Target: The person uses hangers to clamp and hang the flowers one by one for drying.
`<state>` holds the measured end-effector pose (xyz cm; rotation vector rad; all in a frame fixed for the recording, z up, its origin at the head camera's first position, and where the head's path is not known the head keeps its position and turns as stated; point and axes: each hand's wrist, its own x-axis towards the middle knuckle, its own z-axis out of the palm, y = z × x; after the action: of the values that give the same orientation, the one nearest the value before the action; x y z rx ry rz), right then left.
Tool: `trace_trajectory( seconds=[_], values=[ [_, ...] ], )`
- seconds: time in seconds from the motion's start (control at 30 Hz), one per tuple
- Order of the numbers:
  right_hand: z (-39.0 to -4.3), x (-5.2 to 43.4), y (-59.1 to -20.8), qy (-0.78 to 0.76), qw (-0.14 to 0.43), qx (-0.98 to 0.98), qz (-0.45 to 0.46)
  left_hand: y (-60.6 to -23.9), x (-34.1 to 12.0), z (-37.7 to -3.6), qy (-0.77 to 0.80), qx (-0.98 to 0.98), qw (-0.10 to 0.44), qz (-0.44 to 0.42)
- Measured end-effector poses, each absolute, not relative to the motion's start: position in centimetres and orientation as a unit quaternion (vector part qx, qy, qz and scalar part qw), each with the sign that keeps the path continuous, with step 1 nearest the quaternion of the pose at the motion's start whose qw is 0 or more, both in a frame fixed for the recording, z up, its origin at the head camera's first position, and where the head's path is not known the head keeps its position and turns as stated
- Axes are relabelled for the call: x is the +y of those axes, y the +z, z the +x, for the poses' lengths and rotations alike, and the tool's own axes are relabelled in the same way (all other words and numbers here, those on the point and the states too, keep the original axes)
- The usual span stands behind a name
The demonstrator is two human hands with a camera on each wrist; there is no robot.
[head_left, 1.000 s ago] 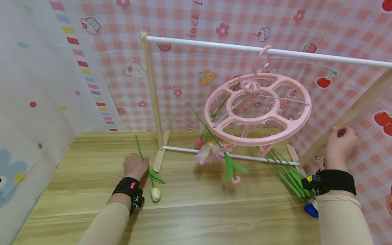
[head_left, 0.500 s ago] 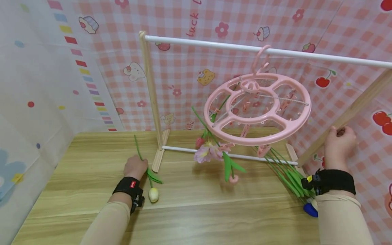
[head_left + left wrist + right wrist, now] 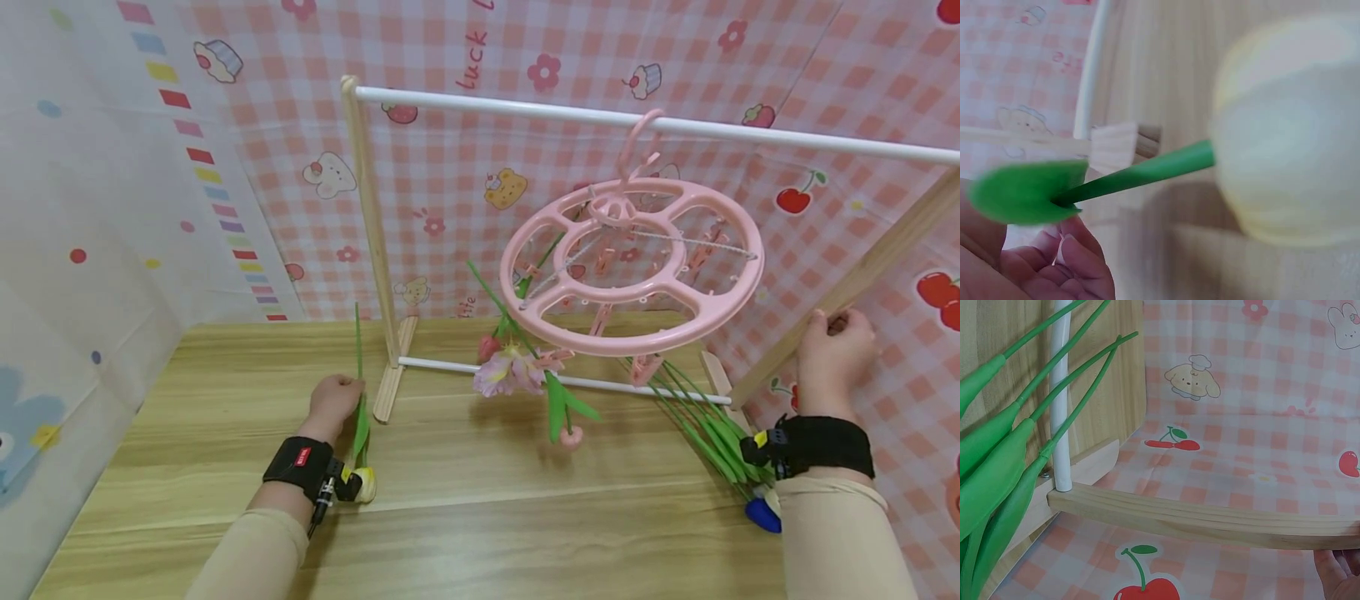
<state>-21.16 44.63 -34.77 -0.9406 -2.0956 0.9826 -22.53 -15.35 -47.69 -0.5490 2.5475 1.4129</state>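
Left hand (image 3: 335, 400) pinches yellow tulip (image 3: 365, 484) by its stem, bloom below the wrist; right hand (image 3: 834, 350) grips rack post (image 3: 862, 277); advisable: hold the post firm, lift stem upright toward pink hanger (image 3: 630, 267).

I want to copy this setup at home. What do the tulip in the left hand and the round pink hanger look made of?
The tulip looks artificial, likely plastic or foam: uniform bright green stem, smooth matte pale yellow bud. The left hand holds its stem. The round pink hanger looks like moulded plastic, one even colour with a slight sheen.
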Motion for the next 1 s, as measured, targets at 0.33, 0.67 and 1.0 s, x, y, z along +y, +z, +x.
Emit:
trace_trajectory(
  seconds=[0.33,0.67,1.0],
  values=[
    [-21.3,44.6,-34.6,0.364,0.304,-0.802,-0.363,-46.1,-16.2,-22.1,0.519,0.841,0.055,-0.145],
    [-21.2,44.6,-34.6,0.383,0.296,-0.794,-0.368,-44.7,-16.3,-21.2,0.597,0.783,0.017,-0.174],
    [-21.0,44.4,-34.4,0.384,0.284,-0.793,-0.379,-43.9,-15.7,-19.9,0.651,0.739,-0.033,-0.172]
  ],
)
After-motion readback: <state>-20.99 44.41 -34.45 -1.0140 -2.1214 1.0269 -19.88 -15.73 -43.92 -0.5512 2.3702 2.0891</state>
